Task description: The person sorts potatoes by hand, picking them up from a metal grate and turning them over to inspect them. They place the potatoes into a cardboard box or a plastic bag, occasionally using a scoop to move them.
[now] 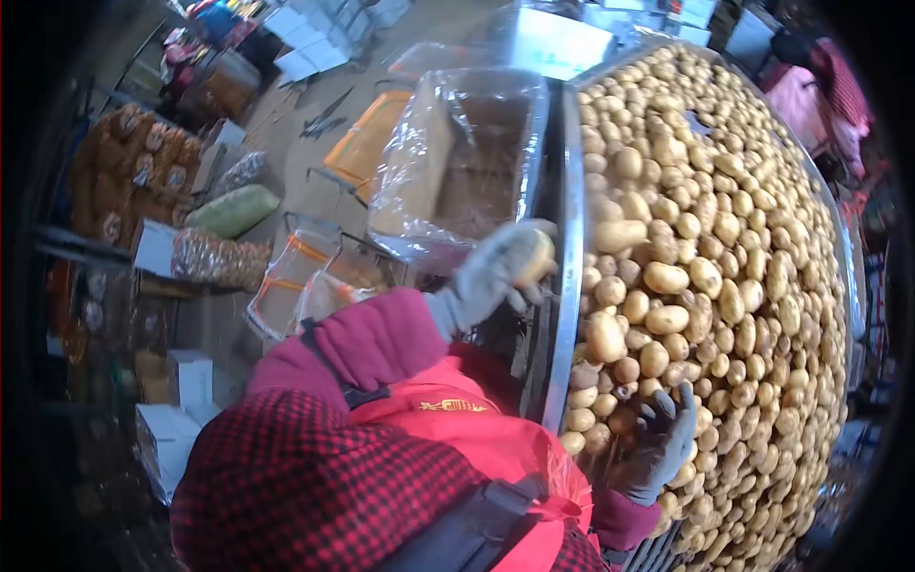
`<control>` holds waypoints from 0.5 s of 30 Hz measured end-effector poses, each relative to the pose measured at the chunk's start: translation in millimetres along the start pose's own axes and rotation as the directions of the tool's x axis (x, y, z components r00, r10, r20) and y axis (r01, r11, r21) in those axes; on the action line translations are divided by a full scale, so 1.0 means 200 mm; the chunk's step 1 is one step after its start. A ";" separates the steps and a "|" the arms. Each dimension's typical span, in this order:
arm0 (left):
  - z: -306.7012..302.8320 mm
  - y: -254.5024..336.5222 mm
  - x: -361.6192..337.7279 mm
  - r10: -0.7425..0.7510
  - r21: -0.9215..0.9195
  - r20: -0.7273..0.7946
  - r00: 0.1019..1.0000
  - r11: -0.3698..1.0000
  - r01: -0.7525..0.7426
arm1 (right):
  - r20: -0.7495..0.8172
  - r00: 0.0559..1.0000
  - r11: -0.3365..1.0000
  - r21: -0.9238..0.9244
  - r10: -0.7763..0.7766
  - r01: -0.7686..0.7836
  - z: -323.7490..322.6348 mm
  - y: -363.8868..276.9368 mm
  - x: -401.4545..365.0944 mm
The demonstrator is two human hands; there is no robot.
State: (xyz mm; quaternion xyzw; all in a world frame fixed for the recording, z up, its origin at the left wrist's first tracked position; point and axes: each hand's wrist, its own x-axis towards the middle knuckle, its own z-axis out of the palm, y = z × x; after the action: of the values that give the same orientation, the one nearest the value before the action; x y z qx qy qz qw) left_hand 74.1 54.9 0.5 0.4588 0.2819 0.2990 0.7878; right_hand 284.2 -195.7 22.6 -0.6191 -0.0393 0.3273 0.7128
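Potatoes (pixel 729 300) cover a large metal-edged table on the right. My left hand (pixel 496 272), in a grey glove, is closed around a potato (pixel 536 259) near the table's metal rim (pixel 569 248), beside the lower corner of a box lined with clear plastic (pixel 410 205). Only bare brown bottom shows inside that box. Low on the table, my right hand (pixel 658 443), also gloved in grey, rests among the potatoes with its fingers spread and curved; no potato is clearly gripped in it.
Orange-rimmed crates (pixel 367 143) stand left of the lined box. White cartons (pixel 176 429) sit at the lower left, near a bag of produce (pixel 221 259). A person in pink and red checks (pixel 820 100) is across the table; others are at the upper left.
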 end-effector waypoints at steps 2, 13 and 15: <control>-0.20 0.04 -0.11 0.040 0.175 -0.381 0.924 0.984 0.029 | 0.001 1.000 0.998 -0.066 -0.009 0.009 0.00 0.02 0.02; -1.26 0.49 0.09 0.318 0.332 -0.807 0.498 0.941 -0.063 | -0.018 0.999 0.995 -0.092 -0.033 0.031 -0.01 0.05 0.05; -1.46 0.53 0.28 0.375 0.450 -0.725 0.577 0.893 -0.014 | -0.002 0.999 0.994 -0.104 -0.038 0.038 -0.03 0.04 0.05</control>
State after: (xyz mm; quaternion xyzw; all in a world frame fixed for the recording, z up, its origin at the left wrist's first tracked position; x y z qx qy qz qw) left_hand -121.2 299.1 -37.0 0.4546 0.6040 0.4945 0.4290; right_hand 291.5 -195.1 11.2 -0.6550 -0.0664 0.3100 0.6859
